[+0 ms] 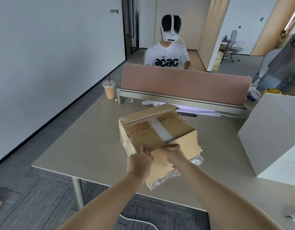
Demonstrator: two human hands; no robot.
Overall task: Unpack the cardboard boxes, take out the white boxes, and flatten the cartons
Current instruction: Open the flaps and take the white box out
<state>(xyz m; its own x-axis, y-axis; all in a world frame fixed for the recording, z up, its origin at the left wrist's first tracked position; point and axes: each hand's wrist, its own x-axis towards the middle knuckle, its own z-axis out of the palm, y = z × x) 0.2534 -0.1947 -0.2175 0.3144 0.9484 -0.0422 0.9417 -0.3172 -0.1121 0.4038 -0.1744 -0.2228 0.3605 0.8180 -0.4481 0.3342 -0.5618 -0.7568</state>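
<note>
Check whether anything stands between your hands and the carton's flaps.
Nothing visible: left hand and right hand touch the carton at its near top edge. A clear tape strip crosses the top seam between the flaps.

Beige table (87, 146) with taped cardboard carton (151, 135), large white box (276, 130), lidded drink cup (109, 90).
</note>
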